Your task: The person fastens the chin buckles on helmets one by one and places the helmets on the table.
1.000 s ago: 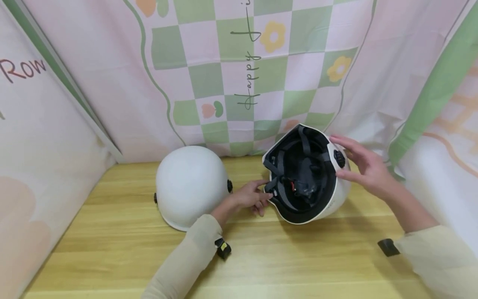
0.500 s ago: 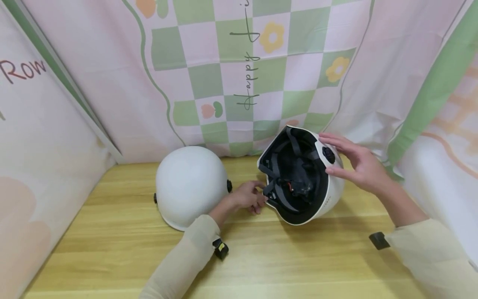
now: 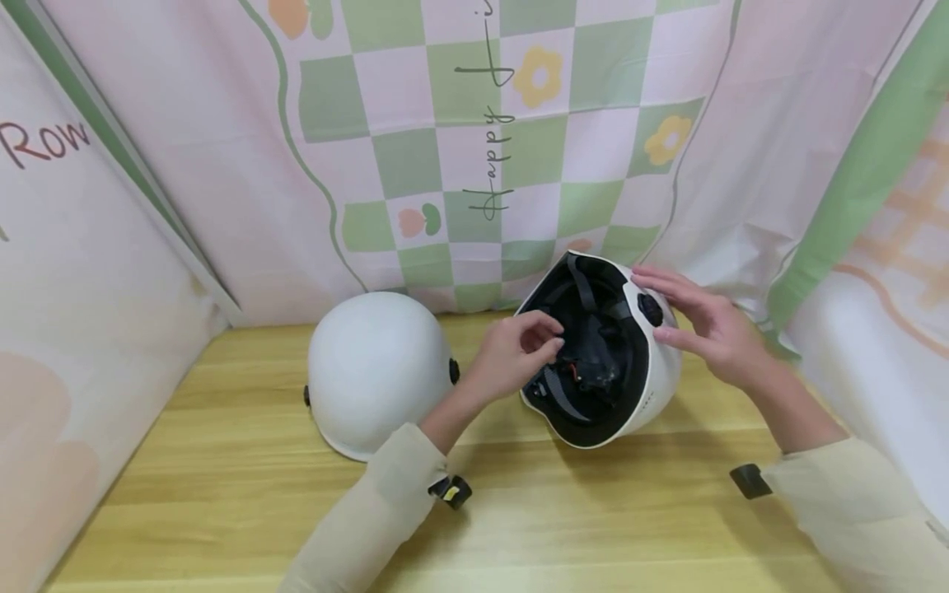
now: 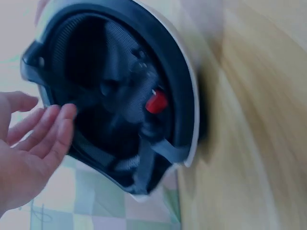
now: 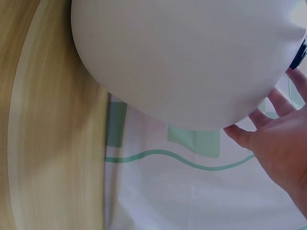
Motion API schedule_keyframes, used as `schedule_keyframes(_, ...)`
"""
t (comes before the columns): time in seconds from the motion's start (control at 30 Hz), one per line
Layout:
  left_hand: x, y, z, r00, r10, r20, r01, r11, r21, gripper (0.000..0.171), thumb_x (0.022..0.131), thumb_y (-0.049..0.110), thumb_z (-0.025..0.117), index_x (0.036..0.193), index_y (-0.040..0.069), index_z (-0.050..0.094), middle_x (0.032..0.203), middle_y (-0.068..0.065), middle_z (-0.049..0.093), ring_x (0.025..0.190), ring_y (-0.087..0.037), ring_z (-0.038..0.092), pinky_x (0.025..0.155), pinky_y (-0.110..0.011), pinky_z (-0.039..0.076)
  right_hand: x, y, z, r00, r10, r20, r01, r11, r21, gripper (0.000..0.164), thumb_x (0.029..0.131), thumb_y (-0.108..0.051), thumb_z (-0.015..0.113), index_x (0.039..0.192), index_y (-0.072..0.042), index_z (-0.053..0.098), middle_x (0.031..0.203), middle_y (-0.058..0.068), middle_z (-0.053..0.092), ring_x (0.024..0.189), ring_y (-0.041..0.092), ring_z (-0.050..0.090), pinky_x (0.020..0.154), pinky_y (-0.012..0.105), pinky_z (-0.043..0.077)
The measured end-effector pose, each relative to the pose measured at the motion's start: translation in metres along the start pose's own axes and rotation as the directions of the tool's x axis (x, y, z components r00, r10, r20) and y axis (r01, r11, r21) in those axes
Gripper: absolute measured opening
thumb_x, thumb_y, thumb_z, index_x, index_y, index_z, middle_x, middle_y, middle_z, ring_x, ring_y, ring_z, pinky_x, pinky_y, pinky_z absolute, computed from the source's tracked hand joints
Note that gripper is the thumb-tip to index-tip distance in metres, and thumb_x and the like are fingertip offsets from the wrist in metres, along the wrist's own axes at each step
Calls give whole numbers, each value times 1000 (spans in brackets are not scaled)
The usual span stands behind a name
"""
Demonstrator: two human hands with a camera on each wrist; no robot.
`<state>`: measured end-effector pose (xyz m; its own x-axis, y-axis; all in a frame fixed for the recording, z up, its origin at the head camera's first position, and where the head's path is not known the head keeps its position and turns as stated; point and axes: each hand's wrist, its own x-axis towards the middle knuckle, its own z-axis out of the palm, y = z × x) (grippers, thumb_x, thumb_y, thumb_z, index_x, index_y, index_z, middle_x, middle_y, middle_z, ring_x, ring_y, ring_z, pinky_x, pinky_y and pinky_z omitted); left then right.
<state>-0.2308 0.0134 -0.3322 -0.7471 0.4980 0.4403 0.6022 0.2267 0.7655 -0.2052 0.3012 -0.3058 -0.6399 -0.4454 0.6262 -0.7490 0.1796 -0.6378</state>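
A white helmet (image 3: 662,387) lies on its side on the table, its black padded inside facing left. Grey straps (image 3: 582,284) and a red buckle piece (image 4: 157,101) show within it. My left hand (image 3: 511,354) is at the opening, fingers loosely bent and holding nothing; in the left wrist view its fingertips overlap the rim. My right hand (image 3: 715,329) rests against the shell with extended fingers and thumb on either side of a black knob (image 3: 650,310). From the right wrist view, those fingertips (image 5: 232,129) touch the smooth white shell.
A second white helmet (image 3: 378,371) stands dome up to the left, close to my left forearm. The wooden table (image 3: 563,527) ends at a patterned curtain (image 3: 474,165) behind both helmets. White cloth panels hang at either side.
The helmet on its side has shifted slightly left along with my right hand. My left hand has come up from the lower rim and straps to the front of the opening.
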Motion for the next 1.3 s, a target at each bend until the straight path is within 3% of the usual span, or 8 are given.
schedule_keyframes(0.2, 10, 18, 5, 995, 73, -67, -81, 988, -135, 12, 97, 6, 67, 107, 1, 68, 92, -8, 70, 75, -7, 66, 70, -23, 56, 1, 3, -1, 999, -32, 12, 32, 998, 51, 62, 78, 28, 56, 138, 15, 48, 151, 14, 45, 141, 19, 37, 113, 21, 28)
schedule_keyframes(0.37, 18, 31, 12, 993, 111, -50, -118, 974, -195, 26, 96, 6, 67, 120, -2, 63, 104, -12, 69, 87, -5, 65, 78, -23, 55, 0, 1, -1, 1000, -5, 6, 5, 997, 72, 61, 79, 28, 56, 138, 16, 48, 151, 16, 45, 141, 19, 37, 113, 21, 28)
schedule_keyframes(0.5, 22, 41, 16, 993, 118, -25, -121, 968, -222, 35, 97, 8, 67, 130, 1, 58, 108, -13, 69, 89, -6, 66, 81, -22, 55, -2, -3, 0, 999, 35, -8, -35, 998, 56, 58, 80, 26, 57, 137, 15, 50, 151, 22, 42, 140, 21, 37, 112, 23, 30)
schedule_keyframes(0.73, 28, 44, 25, 992, 122, -13, -122, 968, -219, 34, 98, 11, 66, 131, 6, 59, 108, -9, 68, 88, -4, 66, 80, -20, 54, -4, -1, 0, 998, 42, -50, -36, 992, 118, 53, 80, 26, 58, 132, 18, 52, 147, 33, 39, 138, 24, 41, 111, 24, 32)
schedule_keyframes(1.3, 33, 44, 36, 994, 109, -25, -112, 980, -165, 38, 96, 18, 71, 131, 10, 63, 107, -4, 67, 84, 0, 64, 78, -16, 53, -6, 3, 0, 998, 37, -57, -24, 978, 205, 51, 80, 29, 57, 130, 21, 52, 147, 29, 43, 138, 25, 41, 113, 25, 30)
